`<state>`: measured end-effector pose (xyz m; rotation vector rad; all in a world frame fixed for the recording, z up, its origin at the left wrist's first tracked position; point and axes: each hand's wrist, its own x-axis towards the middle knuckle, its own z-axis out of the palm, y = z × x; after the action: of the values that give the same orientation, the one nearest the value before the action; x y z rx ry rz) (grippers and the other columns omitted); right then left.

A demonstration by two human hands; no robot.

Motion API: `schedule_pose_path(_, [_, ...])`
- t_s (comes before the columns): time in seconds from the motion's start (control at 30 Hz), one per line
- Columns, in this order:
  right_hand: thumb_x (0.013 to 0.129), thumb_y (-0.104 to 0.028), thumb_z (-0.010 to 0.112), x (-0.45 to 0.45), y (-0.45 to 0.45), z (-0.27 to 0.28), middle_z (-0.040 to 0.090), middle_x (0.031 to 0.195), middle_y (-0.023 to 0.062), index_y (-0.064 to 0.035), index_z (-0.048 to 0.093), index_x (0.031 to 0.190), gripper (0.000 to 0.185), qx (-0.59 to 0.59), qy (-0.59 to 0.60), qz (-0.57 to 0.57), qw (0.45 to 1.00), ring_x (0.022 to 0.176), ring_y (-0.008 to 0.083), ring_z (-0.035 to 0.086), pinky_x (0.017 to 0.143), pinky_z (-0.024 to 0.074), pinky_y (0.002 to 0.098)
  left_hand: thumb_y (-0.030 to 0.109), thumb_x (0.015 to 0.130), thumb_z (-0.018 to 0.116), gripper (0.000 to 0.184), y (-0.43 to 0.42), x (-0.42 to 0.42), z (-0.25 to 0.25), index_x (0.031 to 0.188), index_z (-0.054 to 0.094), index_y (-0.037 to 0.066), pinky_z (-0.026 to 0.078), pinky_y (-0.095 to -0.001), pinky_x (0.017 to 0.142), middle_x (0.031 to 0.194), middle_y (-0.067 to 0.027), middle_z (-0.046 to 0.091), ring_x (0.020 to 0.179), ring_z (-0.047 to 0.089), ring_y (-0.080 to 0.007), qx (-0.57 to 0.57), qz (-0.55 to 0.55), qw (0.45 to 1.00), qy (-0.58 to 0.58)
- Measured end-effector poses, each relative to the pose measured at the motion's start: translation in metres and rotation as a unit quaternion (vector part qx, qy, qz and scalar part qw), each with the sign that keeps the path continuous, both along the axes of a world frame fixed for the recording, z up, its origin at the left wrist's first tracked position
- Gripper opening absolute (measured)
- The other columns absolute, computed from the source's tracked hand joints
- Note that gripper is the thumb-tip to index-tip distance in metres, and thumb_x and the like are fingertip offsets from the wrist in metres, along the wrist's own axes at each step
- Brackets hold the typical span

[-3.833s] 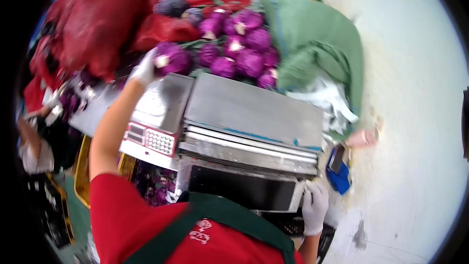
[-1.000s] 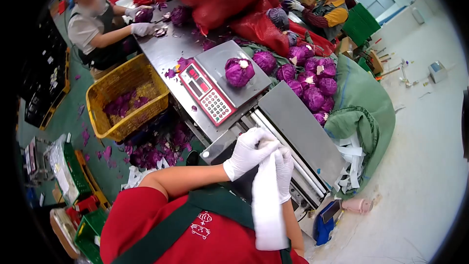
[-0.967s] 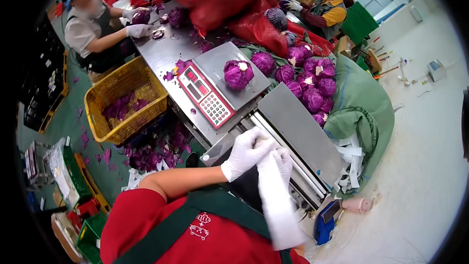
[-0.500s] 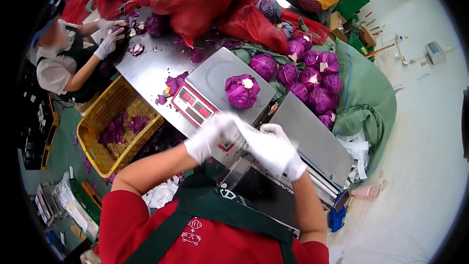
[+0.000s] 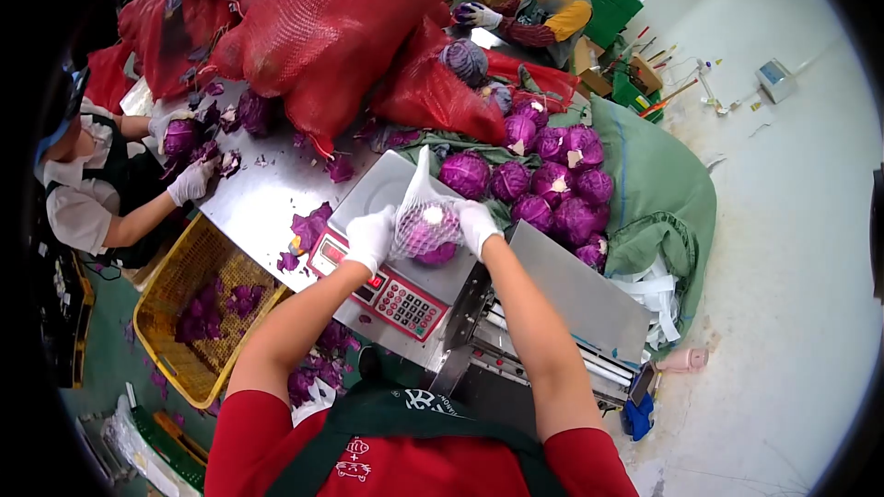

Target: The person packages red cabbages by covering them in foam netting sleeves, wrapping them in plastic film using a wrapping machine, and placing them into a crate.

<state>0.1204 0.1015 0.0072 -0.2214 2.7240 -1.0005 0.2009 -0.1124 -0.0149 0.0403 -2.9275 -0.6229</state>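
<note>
Left hand (image 5: 370, 237) and right hand (image 5: 479, 225), both in white gloves, are gripping opposite sides of one stretchy white mesh net (image 5: 419, 191), holding it spread over one round, glossy purple cabbage (image 5: 436, 254). That cabbage is sitting on the single flat metal scale (image 5: 405, 306) on the desk (image 5: 253, 191). Roughly eleven more cabbages (image 5: 552, 182) are lying heaped just beside it, and one yellow perforated crate (image 5: 171, 364) is holding ragged leaves (image 5: 201, 317).

The white-gloved left hand (image 5: 371, 237) and the white-gloved right hand (image 5: 478, 225) hold a white mesh net (image 5: 420, 195) over a round purple cabbage (image 5: 436, 255) on the flat steel pan (image 5: 370, 191) of a red-and-white weighing scale (image 5: 405, 306); a heap of round purple cabbages (image 5: 552, 184) lies beyond, beside a bulky green cloth sack (image 5: 658, 166)
</note>
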Motion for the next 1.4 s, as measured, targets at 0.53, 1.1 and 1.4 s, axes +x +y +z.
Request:
schedule_pose_path(0.53, [0.097,-0.02,0.048,0.26,0.043,0.169,0.061,0.082,0.0048,-0.0009,0.061,0.099,0.023,-0.534,-0.391,0.034,0.749,0.073,0.0107,0.057,0.07,0.0486,0.0243,0.052,0.096,0.034,0.066,0.027,0.164,0.107,0.13,0.044,-0.004,0.041,-0.0462,0.104,0.125,-0.0199,0.056,0.117,0.053,-0.0337,0.861,-0.084,0.279,-0.417])
schedule_pose_path(1.1, [0.1,-0.042,0.035,0.389,0.203,0.148,0.049,0.133,0.0116,-0.0135,0.036,0.141,0.05,-0.622,-0.338,-0.124,0.695,0.116,0.0276,0.054,0.094,0.046,0.0472,0.02,0.084,0.05,0.029,0.219,0.235,0.151,0.104,0.057,0.0,0.051,-0.0381,0.085,0.096,-0.0129,0.064,0.089,0.063,-0.0259,0.883,-0.081,0.344,-0.31])
schedule_pose_path(1.4, [0.087,-0.031,0.06,0.304,0.282,0.179,0.042,0.141,0.0161,0.0031,0.032,0.141,0.07,-0.609,0.045,0.026,0.792,0.127,0.0213,0.044,0.109,0.0314,0.0354,0.041,0.099,0.037,0.049,0.293,0.186,0.21,0.125,0.05,0.001,0.047,-0.0394,0.095,0.121,-0.0147,0.057,0.11,0.056,-0.0251,0.854,-0.147,0.366,-0.34])
